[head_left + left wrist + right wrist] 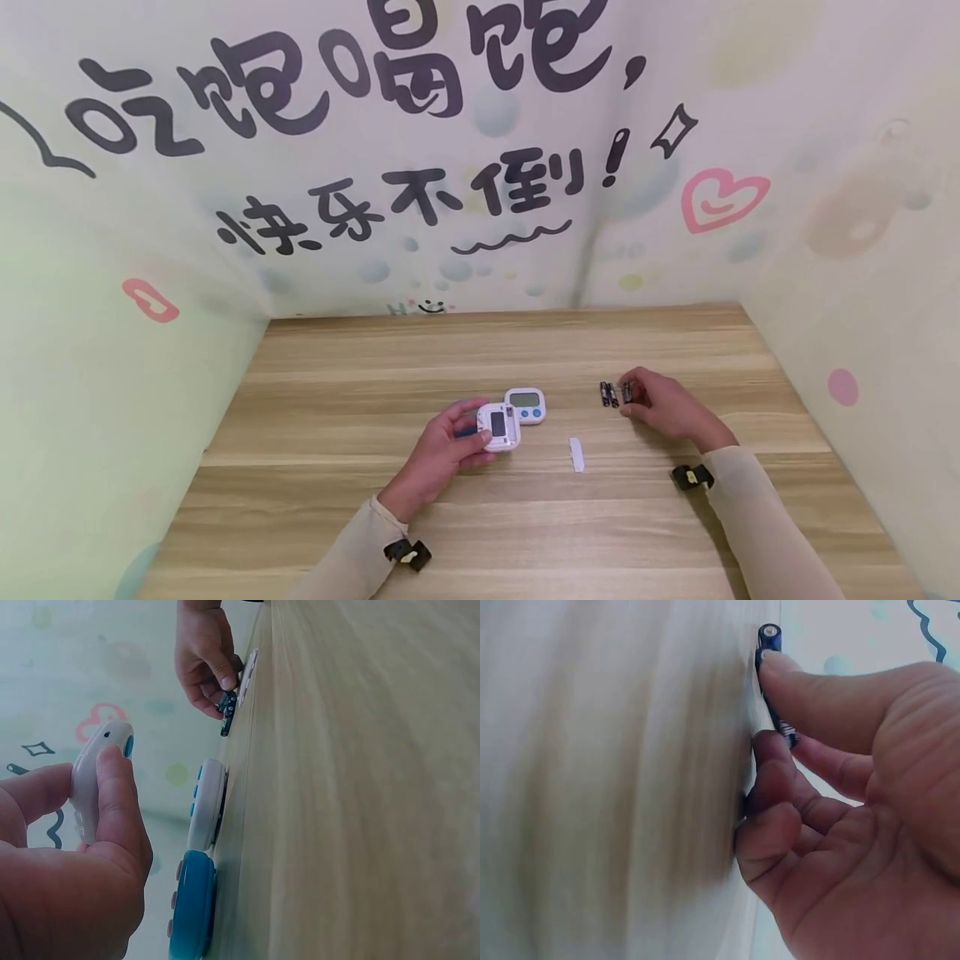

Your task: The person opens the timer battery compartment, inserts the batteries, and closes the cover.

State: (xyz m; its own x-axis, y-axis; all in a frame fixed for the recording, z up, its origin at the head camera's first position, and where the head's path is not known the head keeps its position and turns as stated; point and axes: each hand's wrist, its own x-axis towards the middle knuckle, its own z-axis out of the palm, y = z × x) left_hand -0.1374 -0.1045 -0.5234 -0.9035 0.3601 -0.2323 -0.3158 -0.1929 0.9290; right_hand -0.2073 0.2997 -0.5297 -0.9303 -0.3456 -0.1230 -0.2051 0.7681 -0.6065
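Observation:
My left hand holds a white digital timer above the table, its back turned up and its battery compartment uncovered. In the left wrist view, this timer sits between thumb and fingers. My right hand pinches a small dark battery at the tabletop; in the right wrist view the thumb lies over that battery. Two more batteries lie side by side just left of the right fingers. Between the hands lies a white battery cover.
A second white timer with a grey screen and blue buttons lies just behind the held one. A blue timer is mostly hidden by the left hand in the head view. Patterned walls border the wooden table.

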